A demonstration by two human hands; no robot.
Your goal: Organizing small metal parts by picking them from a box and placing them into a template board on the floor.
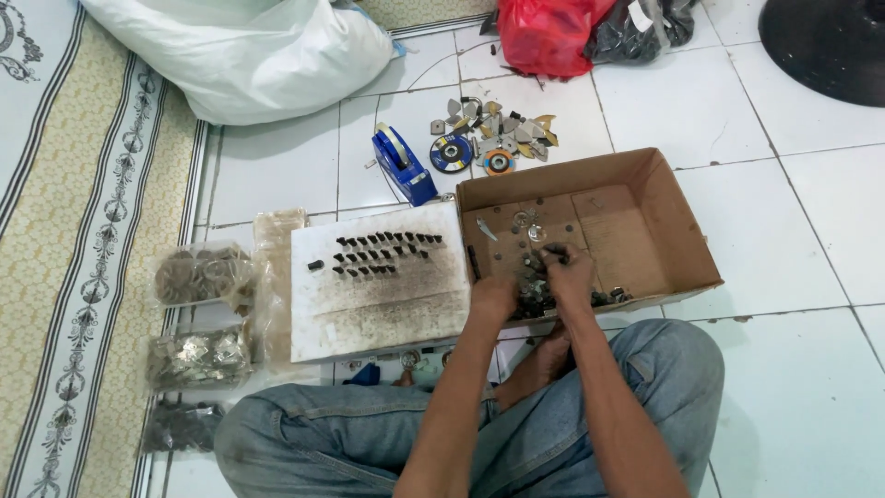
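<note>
White glazed floor tiles (pixel 811 231) with thin grey grout lines, evenly lit. Along the left edge, a patterned rug (pixel 64 231) in beige and pale blue with ornate striped borders. Upper right corner, part of a round black base (pixel 830 41). No walls or windows in view.

A home floor used as a workshop: white tiles (pixel 802 231), patterned rug (pixel 83 231), grinding discs (pixel 451 152).

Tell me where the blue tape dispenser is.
In the head view, the blue tape dispenser stands on the floor tiles, upper centre, between the white board and the grinding discs.
</note>
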